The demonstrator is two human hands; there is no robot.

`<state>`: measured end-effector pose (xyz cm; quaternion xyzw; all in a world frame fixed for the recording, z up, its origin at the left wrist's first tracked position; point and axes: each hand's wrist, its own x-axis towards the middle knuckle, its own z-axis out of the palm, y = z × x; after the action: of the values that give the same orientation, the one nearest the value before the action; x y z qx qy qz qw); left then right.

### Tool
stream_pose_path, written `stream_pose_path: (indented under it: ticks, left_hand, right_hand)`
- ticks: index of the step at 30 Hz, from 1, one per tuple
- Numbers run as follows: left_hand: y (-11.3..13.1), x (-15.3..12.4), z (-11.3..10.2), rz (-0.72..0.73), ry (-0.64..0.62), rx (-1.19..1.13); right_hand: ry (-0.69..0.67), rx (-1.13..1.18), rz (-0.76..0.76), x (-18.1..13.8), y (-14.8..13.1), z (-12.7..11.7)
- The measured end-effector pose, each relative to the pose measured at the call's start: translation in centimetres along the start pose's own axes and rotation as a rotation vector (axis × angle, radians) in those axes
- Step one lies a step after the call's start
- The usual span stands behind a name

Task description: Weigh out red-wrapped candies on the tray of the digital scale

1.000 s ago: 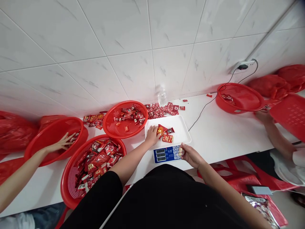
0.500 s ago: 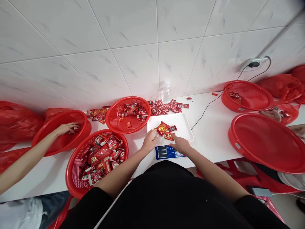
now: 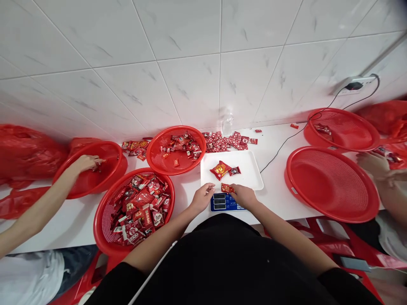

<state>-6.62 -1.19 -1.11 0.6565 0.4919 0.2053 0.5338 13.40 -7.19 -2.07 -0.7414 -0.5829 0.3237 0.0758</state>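
Observation:
A white scale tray (image 3: 251, 176) sits on a small scale with a blue panel (image 3: 222, 202). On the tray lie a red-and-gold candy packet (image 3: 220, 169) and a small dark one (image 3: 235, 170). My right hand (image 3: 243, 195) pinches a small red packet (image 3: 227, 188) at the tray's front edge. My left hand (image 3: 202, 198) rests beside it at the tray's front left corner, fingers curled toward the packet; nothing shows in them. A red basket (image 3: 104, 220) full of red candy packets stands to my left.
A second red basket (image 3: 159, 159) with a few packets stands behind, loose packets (image 3: 229, 142) line the wall. An empty red basket (image 3: 330, 184) and another (image 3: 341, 129) lie to the right. Co-workers' hands work at the far left (image 3: 84, 163) and far right (image 3: 373, 167). A black cord (image 3: 286, 140) crosses the table.
My right hand left the scale's keypad and took a small red packet from the tray, drawing it to the front edge. My left hand pulled back from the packets. A large empty basket came in at right.

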Motion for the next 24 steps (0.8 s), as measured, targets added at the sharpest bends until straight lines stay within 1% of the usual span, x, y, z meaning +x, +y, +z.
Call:
stream_pose_path:
  ticks: [2, 4, 6, 8, 9, 10, 11, 14, 15, 17, 20, 24]
  left_hand:
    - [0.2, -0.3, 0.6, -0.087, -0.055, -0.125]
    - [0.5, -0.7, 1.2, -0.197, -0.144, -0.302]
    - [0.9, -1.0, 1.6, -0.289, -0.254, -0.498]
    - [1.4, -1.2, 1.8, -0.34, -0.313, -0.653]
    - [1.5, -1.2, 1.7, -0.353, -0.302, -0.702]
    - [1.6, -1.1, 1.6, -0.362, -0.266, -0.732]
    - [1.6, -1.0, 1.5, -0.37, -0.215, -0.744]
    - [1.3, -0.4, 0.5, -0.395, -0.057, -0.727]
    - [1.0, -0.2, 0.0, -0.404, -0.016, -0.716]
    - [0.5, 0.0, -0.8, -0.414, 0.041, -0.704]
    - [-0.2, 0.2, -1.7, -0.408, 0.076, -0.713]
    - [-0.9, 0.1, -1.8, -0.413, 0.09, -0.713]
  right_hand:
    - [0.014, 0.122, -0.007, -0.4, -0.5, 0.0]
    - [0.006, 0.383, -0.045, -1.1, -1.1, 0.1]
    - [-0.041, 0.648, -0.108, -1.7, -1.8, 0.4]
    - [-0.119, 0.751, -0.157, -2.0, -2.1, 0.6]
    - [-0.143, 0.745, -0.157, -1.9, -2.0, 0.6]
    - [-0.135, 0.708, -0.137, -1.6, -1.8, 0.5]
    - [-0.095, 0.642, -0.1, -1.2, -1.5, 0.2]
    - [0.079, 0.332, 0.047, 0.9, 0.1, -1.5]
    - [0.101, 0.228, 0.09, 1.6, 0.6, -2.1]
    - [0.09, 0.093, 0.144, 2.9, 1.4, -3.1]
    - [0.069, 0.055, 0.161, 3.7, 1.8, -3.2]
    - [0.054, 0.073, 0.137, 3.4, 0.5, -2.1]
